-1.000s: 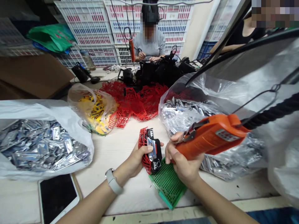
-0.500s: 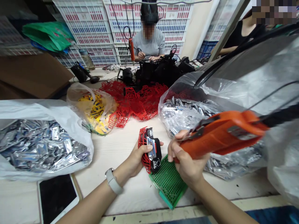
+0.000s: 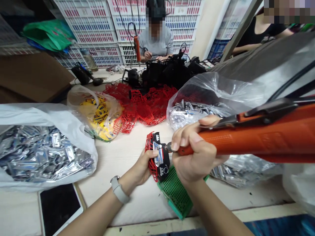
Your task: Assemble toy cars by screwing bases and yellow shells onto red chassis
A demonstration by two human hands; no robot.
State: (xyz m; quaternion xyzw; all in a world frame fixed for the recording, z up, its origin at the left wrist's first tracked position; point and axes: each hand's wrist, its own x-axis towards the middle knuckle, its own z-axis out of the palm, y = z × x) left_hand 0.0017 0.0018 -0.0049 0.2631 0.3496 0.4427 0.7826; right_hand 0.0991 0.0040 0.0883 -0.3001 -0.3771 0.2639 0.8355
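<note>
Now left hand (image 3: 143, 166) grips toy car (image 3: 159, 160); right hand (image 3: 197, 159) holds screwdriver (image 3: 258, 140), seemingly touching.

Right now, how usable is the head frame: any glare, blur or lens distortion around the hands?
Head view: even light, toy car in the left hand sharp at centre. Head view: orange screwdriver in the right hand looms large and soft toward the right edge. Head view: glare on the clear bag of silver parts; wide-angle bowing in the crates up top.
</note>
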